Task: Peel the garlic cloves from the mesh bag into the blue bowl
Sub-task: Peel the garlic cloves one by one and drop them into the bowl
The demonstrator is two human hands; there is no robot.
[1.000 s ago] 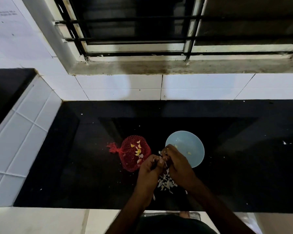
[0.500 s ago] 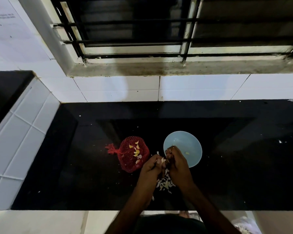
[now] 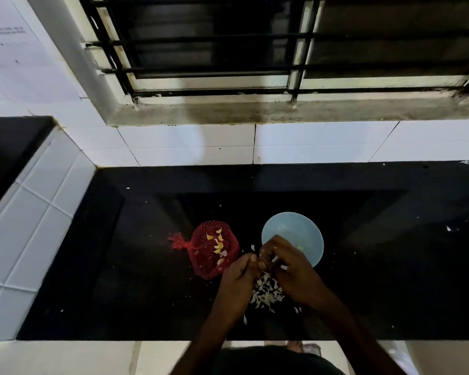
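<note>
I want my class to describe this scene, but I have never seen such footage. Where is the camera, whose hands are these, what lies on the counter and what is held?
There is no machine here. A person wears a wide-angle camera on the head, looking down, so both arms come in from the bottom edge. On the black counter lie a red mesh bag with garlic showing through it, a blue bowl to its right, and a heap of white peelings nearer the person. The left hand and right hand meet above the peelings, fingertips pinching something small between them. It is most likely a garlic clove, though it is largely hidden.
</note>
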